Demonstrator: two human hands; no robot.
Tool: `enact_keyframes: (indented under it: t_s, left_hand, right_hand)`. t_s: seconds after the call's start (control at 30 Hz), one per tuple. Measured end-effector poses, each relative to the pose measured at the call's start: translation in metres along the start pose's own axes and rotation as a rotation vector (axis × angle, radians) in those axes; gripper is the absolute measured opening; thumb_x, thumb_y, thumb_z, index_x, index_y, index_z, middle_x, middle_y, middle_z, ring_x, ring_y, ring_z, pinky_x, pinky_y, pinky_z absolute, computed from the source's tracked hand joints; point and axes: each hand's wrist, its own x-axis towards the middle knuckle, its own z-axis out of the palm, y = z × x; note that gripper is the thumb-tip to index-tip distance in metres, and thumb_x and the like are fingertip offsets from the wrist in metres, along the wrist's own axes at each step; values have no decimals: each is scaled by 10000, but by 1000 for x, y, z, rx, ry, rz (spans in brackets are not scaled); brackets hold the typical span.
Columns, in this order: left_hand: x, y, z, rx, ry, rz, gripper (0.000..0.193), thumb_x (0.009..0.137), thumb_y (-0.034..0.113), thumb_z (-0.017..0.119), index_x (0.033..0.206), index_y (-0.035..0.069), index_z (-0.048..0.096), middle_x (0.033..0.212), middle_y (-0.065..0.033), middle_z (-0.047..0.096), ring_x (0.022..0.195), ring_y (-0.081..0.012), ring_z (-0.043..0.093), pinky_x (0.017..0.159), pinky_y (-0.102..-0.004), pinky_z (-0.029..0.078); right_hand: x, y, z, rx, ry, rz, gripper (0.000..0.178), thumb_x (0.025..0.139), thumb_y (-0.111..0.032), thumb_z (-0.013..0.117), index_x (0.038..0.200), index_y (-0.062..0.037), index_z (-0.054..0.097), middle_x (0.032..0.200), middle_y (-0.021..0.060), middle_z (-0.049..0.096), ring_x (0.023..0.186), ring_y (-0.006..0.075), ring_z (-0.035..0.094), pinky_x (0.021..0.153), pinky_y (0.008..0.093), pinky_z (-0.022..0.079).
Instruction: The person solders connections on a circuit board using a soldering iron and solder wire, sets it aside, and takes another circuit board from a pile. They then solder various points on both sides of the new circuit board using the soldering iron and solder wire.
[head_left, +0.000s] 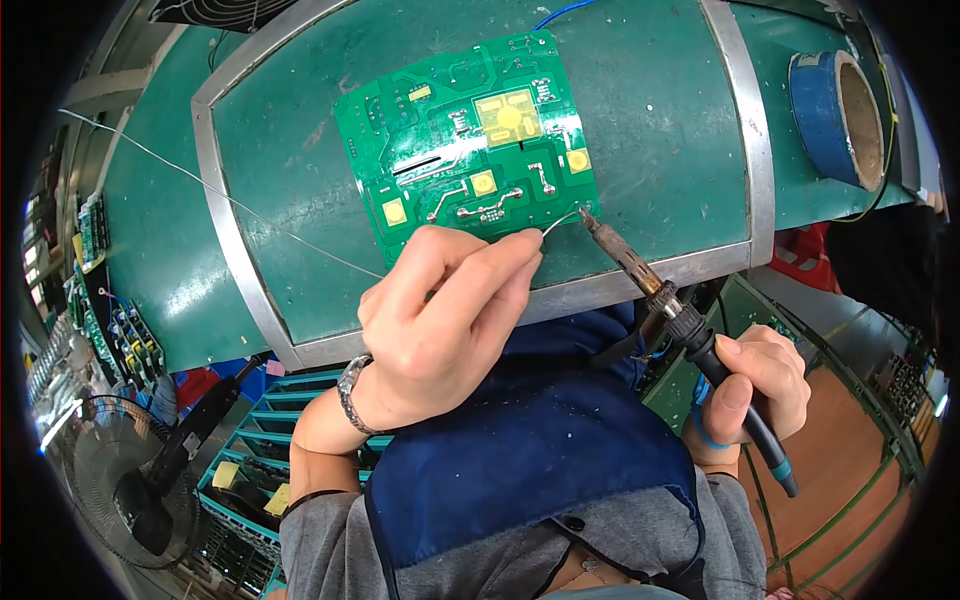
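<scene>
A green circuit board [400, 125] with yellow patches and shiny solder tracks lies on the green bench top. My left hand [450, 300] pinches a thin length of solder wire [290, 236] close to the board's near edge; the wire's long tail trails off to the far left. In my right hand [755, 385] is a soldering iron [655, 285], gripped by its black handle and slanting up and left. Its tip meets the board's near right corner, where the short free end of the wire also reaches. Whether wire and tip touch, I cannot tell.
Metal strips [745, 130] frame the bench top. A blue tape roll [835, 120] stands at the far right. On the left below the bench are a fan [120, 470] and a teal rack [265, 425] of boards. A red container [805, 262] sits beyond the bench's right side.
</scene>
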Motion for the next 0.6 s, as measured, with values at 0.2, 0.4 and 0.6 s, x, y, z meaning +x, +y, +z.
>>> enact_keyframes:
  t_s: [0.2,0.4,0.6]
  left_hand:
    - [3,0,0,13,3,-45,264,648,-49,770,891,35,710,697,-33,542,542,-139,542,467,-267,431]
    - [0,6,-4,-19,22,-63,264,649,-45,775,891,41,714,707,-33,547,551,-139,545,472,-270,440]
    - [-2,5,-5,-7,2,-71,258,657,-37,778,895,38,714,746,-46,565,563,-141,555,477,-264,446]
  right_hand:
    - [-4,3,-6,-31,76,35,333,887,-347,632,830,-19,630,504,20,538,391,141,482,404,256,347]
    - [4,15,-26,-130,382,-2,342,918,-295,557,854,39,594,651,78,548,535,130,488,456,241,370]
    - [43,46,-48,-528,604,204,234,927,-116,568,1044,69,653,854,128,678,650,100,578,568,189,436]
